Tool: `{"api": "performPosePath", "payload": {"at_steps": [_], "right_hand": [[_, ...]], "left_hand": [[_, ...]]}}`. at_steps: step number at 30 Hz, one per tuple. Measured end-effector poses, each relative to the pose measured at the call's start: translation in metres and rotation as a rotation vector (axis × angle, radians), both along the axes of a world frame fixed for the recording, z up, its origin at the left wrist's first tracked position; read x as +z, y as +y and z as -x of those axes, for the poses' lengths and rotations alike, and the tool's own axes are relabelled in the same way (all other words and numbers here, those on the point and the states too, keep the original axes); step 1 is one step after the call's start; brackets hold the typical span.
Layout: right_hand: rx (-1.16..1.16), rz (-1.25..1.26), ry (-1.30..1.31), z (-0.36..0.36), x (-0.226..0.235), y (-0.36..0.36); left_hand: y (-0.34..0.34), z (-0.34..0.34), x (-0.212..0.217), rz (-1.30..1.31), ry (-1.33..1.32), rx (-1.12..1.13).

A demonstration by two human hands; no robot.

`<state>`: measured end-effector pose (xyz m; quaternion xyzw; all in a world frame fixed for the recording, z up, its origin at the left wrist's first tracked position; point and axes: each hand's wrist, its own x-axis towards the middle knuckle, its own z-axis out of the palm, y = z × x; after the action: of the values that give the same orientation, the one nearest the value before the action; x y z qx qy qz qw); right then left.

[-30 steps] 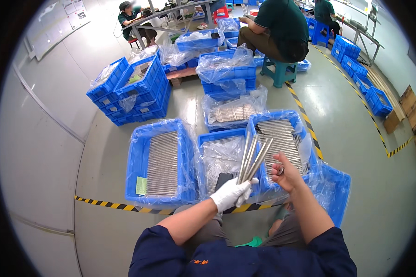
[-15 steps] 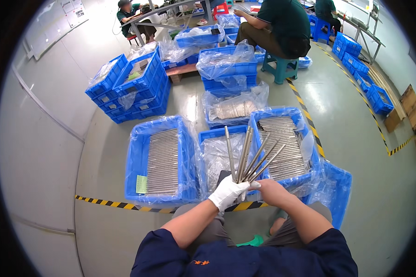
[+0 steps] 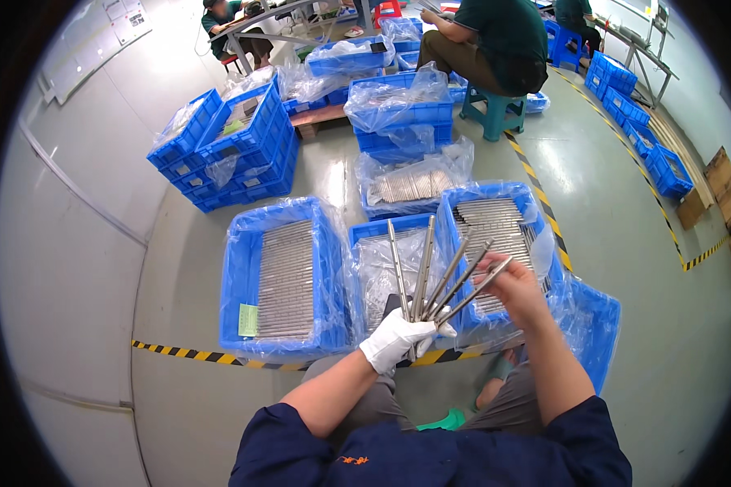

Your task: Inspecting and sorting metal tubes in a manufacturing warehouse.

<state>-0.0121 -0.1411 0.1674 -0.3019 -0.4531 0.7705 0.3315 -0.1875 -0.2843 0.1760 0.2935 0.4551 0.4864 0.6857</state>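
Note:
My left hand (image 3: 395, 339), in a white glove, is closed around the lower ends of several slender metal rods (image 3: 425, 272). The rods fan upward and outward from the fist, with small dark marks along their shafts. At the right side of the fan, my bare right hand (image 3: 525, 299) has its fingers bent around the upper part of the rightmost rod (image 3: 477, 290). Below that hand stands a blue crate (image 3: 556, 280) with rows of similar rods. A plastic-lined crate (image 3: 357, 235) is behind the fan, and a dark flat object (image 3: 393, 303) is partly hidden by my glove.
Left of my hands stands another blue crate (image 3: 234, 280) with rods in rows and a green label. More crates (image 3: 248, 166) are stacked beyond. A co-worker (image 3: 495, 49) sits on a green stool (image 3: 495, 114). Striped floor tape (image 3: 187, 351) runs near my feet.
My right hand has moved up and to the right, from beside the glove to the upper part of the rightmost rod. The fan of rods has spread wider.

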Motion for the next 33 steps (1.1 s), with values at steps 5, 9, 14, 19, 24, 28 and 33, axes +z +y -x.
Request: {"api": "performPosePath", "payload": {"at_steps": [5, 9, 14, 19, 24, 28, 33], "right_hand": [[-0.013, 0.111, 0.367, -0.013, 0.013, 0.01], [-0.014, 0.01, 0.201, -0.013, 0.02, 0.006], [-0.091, -0.062, 0.085, -0.014, 0.022, 0.002], [-0.156, -0.267, 0.028, -0.01, 0.018, -0.005], [-0.319, -0.577, -0.115, -0.001, 0.007, -0.016], [-0.3, -0.577, -0.127, 0.004, 0.003, -0.026], [-0.008, -0.528, -0.149, -0.005, 0.029, -0.012]], "left_hand": [[0.003, -0.007, -0.012, -0.002, -0.033, 0.021], [0.005, -0.009, -0.016, -0.026, -0.01, 0.042], [0.004, -0.004, -0.011, 0.011, -0.085, -0.004], [0.003, -0.009, -0.006, 0.038, -0.052, 0.037], [-0.003, -0.016, -0.011, 0.046, -0.052, 0.096], [-0.003, -0.015, -0.017, 0.013, -0.056, 0.114], [0.003, 0.004, -0.004, 0.011, 0.018, 0.093]]}}
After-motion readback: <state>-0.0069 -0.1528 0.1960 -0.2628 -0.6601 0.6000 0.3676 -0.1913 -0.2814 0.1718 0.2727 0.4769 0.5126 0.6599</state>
